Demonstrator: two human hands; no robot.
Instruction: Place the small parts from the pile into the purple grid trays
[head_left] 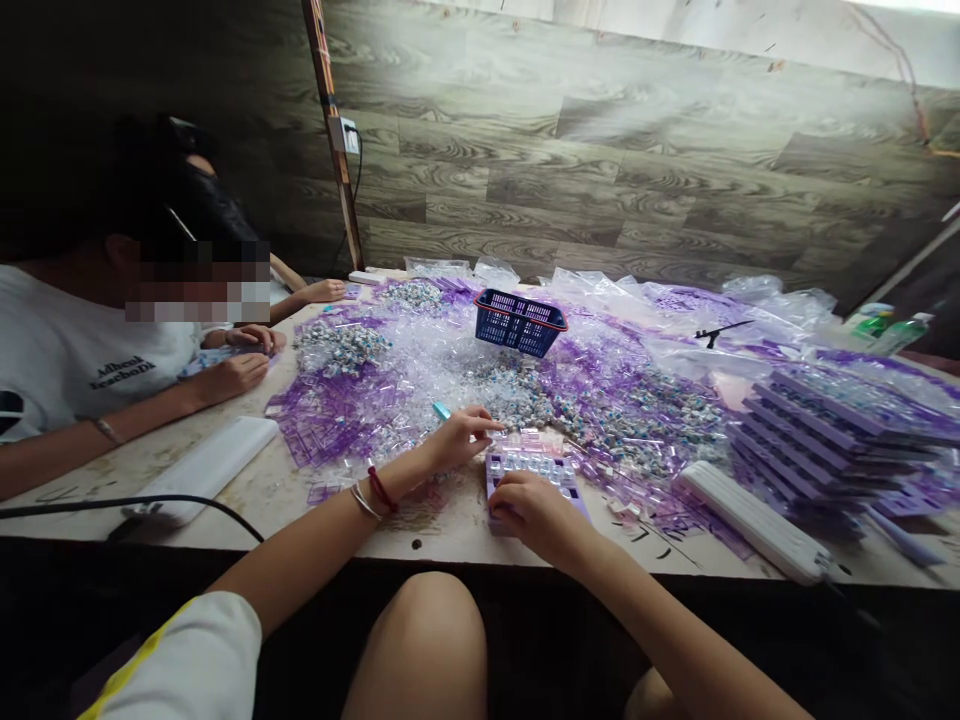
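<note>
My left hand [459, 438] hovers at the near edge of a heap of small white, grey and blue parts [514, 390], its fingers stretched out and slightly apart. A teal stick-like piece [441, 410] shows just behind it; whether the hand touches it I cannot tell. Below and to the right, a purple tray [495, 522] holding rows of clear and whitish pieces lies near the table's front edge. Over its near left part my right hand [534, 508] is bent, fingertips pressed together; anything between them is too small to see.
A dark blue basket [521, 325] stands amid purple and clear plastic pieces. On the right are stacked purple trays [810, 440] and a white bar-shaped device [754, 522]; another white device [210, 465] lies left. A co-worker's hands [244, 365] work at the left edge.
</note>
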